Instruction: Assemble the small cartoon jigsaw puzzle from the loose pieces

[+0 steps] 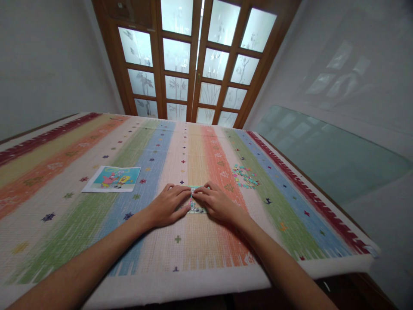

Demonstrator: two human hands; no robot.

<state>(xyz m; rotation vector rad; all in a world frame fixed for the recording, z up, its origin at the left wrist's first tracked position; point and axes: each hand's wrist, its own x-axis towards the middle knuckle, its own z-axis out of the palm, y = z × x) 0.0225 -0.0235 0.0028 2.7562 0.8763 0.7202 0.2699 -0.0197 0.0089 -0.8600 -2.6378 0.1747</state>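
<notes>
1. Where the worktop (155, 254) spreads left, striped cloth (80, 224) covers it; pale wall (48, 56) beyond.
2. Picture (118, 177): flat on cloth, left of the hands, well apart from them. White margin, aqua background, pink figure left, yellow figure right.
3. Left hand (171, 204): back up, low over the worktop, bare forearm coming from lower left. Fingers bent, tips at puzzle's upper left part; thumb lower down at the left side. Grip part open, gap between thumb and index; firm hold or just resting, can't tell.
4. Puzzle (196, 209): small, flat on cloth, between both hands, near the worktop's middle. Multicoloured, partly covered by fingers; details too small to read.
5. Double door (193, 69): far end, brown frame, frosted panes with plant designs.
6. Right hand (221, 206): back up, fingers bunched and bent, tips on puzzle close to left fingertips. Grip nearly closed, thumb mostly hidden; any piece pinched, can't tell.
7. Pieces (245, 177): loose scatter right of right hand, apart from it. Pink, teal, yellow.
8. Greenish panel (322, 150): far right, along the wall, beyond the worktop edge.
</notes>
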